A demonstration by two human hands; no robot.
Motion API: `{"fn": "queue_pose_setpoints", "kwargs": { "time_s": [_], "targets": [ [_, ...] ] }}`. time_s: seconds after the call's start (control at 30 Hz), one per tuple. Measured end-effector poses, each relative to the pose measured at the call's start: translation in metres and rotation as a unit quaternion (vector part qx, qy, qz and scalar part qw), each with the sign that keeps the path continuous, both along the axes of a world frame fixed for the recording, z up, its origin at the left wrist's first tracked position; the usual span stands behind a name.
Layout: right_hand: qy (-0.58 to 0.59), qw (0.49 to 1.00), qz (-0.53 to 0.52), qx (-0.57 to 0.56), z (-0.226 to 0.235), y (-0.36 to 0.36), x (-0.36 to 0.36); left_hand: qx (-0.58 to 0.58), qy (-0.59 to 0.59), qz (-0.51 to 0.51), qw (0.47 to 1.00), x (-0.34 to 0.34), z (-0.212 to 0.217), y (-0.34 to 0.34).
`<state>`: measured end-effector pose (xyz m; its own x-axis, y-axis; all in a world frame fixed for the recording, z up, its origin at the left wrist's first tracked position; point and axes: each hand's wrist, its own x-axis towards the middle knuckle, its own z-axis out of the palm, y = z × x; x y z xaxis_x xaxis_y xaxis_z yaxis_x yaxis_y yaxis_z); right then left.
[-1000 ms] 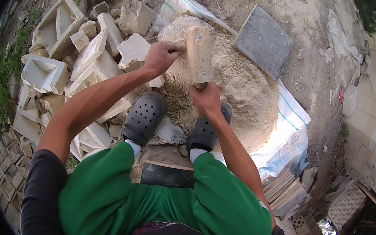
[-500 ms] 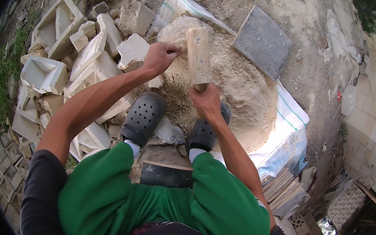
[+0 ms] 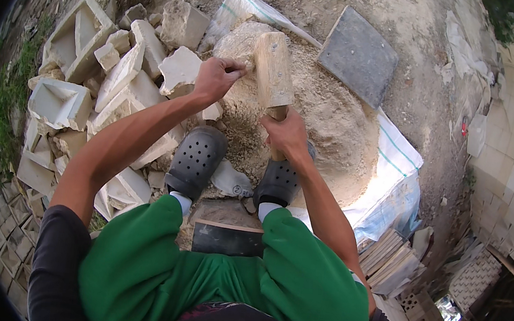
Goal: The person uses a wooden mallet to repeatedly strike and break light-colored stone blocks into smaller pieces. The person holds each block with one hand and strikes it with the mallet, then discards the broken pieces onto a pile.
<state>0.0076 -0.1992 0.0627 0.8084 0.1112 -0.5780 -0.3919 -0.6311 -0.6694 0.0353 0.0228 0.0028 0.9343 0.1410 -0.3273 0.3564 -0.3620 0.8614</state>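
To the left of the pale heap of crumbs and dust (image 3: 336, 125) there is a big jumble of broken white blocks (image 3: 119, 74). The left shoe (image 3: 197, 160), grey with little holes, is on the near side of the heap. The left hand (image 3: 215, 80) is over the left part of the heap, with its fingers pinched close together, and I can't tell if a tiny bit is in them. The wooden mallet (image 3: 274, 68) is over the heap too, with its head toward the far side, and I can't tell if it touches the heap. The right hand (image 3: 286, 132) wraps around the handle (image 3: 276, 112), over the near part of the heap. A flat dark slab (image 3: 360, 57) is at the far right of the heap, and a white sack (image 3: 389, 155) pokes out from under its right side. It looks like the step in hand is pounding the heap with the mallet. The next move seems to call for a tight hold on the handle, a flat hit on the heap, and the left fingers well out of the way
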Motion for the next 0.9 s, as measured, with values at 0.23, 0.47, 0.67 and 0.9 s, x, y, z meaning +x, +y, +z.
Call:
{"fn": "queue_pose_setpoints", "kwargs": {
  "time_s": [0.23, 0.47, 0.67, 0.9],
  "targets": [
    [-0.083, 0.991, -0.015, 0.106, 0.022, -0.003, 0.012, -0.003, 0.017, 0.005, 1.0, 0.0, 0.006, 0.003],
    [0.046, 0.999, -0.005, 0.005, 0.015, 0.003, 0.011, -0.019, 0.007, 0.005, 1.0, -0.001, 0.005, 0.003],
    [-0.086, 0.992, -0.001, 0.091, 0.03, -0.004, 0.014, -0.008, 0.014, 0.008, 1.0, -0.001, 0.003, 0.005],
    [-0.016, 0.999, 0.031, -0.009, -0.01, 0.0, -0.001, -0.035, -0.016, 0.017, 0.999, -0.002, 0.001, 0.001]
  ]
}}
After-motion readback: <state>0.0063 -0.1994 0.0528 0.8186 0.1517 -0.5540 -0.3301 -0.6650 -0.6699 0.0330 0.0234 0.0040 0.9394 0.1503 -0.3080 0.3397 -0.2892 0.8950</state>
